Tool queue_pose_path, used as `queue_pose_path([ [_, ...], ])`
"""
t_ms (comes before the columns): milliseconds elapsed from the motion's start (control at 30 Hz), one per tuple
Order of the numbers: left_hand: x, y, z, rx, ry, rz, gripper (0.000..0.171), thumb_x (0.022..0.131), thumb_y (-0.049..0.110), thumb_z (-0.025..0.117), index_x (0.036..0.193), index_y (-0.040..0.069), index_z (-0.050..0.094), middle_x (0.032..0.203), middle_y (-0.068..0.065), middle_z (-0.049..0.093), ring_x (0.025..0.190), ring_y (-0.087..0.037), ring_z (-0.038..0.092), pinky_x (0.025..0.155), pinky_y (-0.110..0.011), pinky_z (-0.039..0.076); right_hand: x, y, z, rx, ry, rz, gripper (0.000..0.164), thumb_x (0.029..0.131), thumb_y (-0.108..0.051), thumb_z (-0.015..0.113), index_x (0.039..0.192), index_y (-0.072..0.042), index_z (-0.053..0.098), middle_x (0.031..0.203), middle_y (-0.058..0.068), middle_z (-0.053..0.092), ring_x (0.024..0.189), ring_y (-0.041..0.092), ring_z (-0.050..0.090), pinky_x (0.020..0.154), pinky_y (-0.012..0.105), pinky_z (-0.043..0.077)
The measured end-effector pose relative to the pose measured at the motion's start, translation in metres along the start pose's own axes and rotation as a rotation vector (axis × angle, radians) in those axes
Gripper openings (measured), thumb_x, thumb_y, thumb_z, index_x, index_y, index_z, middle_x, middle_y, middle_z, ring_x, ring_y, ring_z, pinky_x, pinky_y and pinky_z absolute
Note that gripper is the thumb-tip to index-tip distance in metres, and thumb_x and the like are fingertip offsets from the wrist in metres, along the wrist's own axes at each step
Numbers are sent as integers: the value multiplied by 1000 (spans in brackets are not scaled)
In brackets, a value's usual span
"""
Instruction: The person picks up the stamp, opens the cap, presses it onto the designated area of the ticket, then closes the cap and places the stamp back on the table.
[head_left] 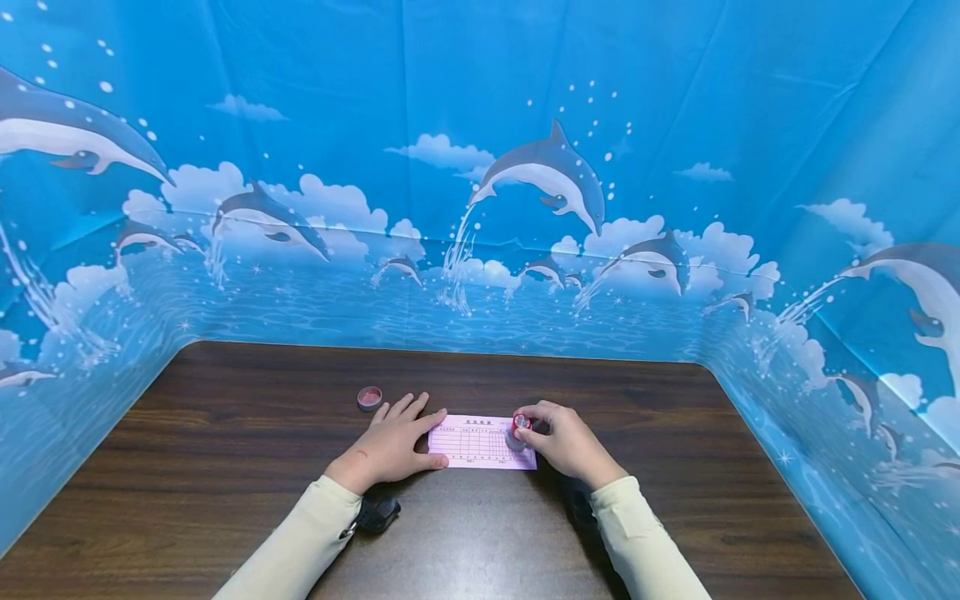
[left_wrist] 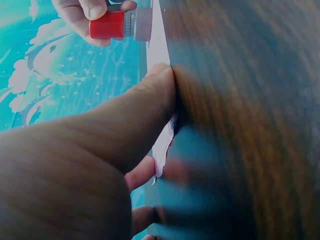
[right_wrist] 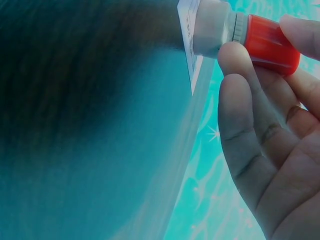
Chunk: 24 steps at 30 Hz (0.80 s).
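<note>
A pink printed form pad [head_left: 468,442] with a ruled table lies flat on the table. My left hand [head_left: 393,446] is spread at its left end, thumb [left_wrist: 162,82] and a finger touching the paper's edge. At the right end, my right hand [head_left: 566,437] pinches a round stamp [head_left: 521,427] between thumb and fingers. The stamp has a red top [right_wrist: 272,44] and a translucent grey base [right_wrist: 211,27]. In the right wrist view its base meets the paper, standing upright on it.
A small round open container [head_left: 370,398], reddish inside, stands beyond the left hand's fingertips. The dark wood table [head_left: 262,417] is bordered by a blue dolphin-print curtain [head_left: 337,292] at the back and sides. A black device [head_left: 378,515] is strapped at the left wrist.
</note>
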<state>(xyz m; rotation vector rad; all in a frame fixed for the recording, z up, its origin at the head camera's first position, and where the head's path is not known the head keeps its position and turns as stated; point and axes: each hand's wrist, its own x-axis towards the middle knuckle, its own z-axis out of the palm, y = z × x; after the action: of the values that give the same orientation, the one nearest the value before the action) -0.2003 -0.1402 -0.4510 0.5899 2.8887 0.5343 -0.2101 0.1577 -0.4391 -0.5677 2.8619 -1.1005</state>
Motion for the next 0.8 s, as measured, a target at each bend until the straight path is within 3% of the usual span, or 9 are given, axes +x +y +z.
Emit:
queue_pose_path([
  [800,-1,1,0,-13,5,3,77,92,52,74,156,15,49,167,-22,29,155,-45,21,121,-68,14,-1,-3,-1,1,-6,32,20,93,-15,79,112,-14,77,93,-8,67,85,13,59,71,28,53],
])
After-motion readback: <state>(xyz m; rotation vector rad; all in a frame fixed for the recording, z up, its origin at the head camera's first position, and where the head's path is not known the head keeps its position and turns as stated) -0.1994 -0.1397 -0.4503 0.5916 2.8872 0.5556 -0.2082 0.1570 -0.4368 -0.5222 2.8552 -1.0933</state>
